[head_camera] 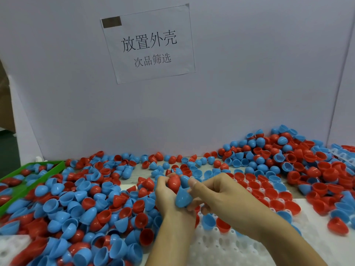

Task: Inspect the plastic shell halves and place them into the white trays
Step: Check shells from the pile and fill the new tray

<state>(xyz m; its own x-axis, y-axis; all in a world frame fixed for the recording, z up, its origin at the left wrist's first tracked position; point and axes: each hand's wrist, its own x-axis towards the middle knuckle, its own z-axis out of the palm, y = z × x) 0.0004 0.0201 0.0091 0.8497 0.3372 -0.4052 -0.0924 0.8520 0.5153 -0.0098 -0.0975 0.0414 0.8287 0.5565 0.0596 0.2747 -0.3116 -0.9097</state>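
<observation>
Right thumb and fingertips (192,184) pinch a blue shell half (183,197), rounded side toward camera. Right hand (217,194) comes in from lower right, forearm slanting up. Left hand (165,191) cups beside it, palm turned inward, fingers curled round a red shell half (173,183); blue pieces are tucked behind. Both hands hover over the white tray (221,244), partly filled with red and blue halves. Loose shell pile (76,208) spreads left and right. Green bin (48,169) far left. Paper sign (148,45) on the backboard reads "放置外壳 / 次品筛选".
</observation>
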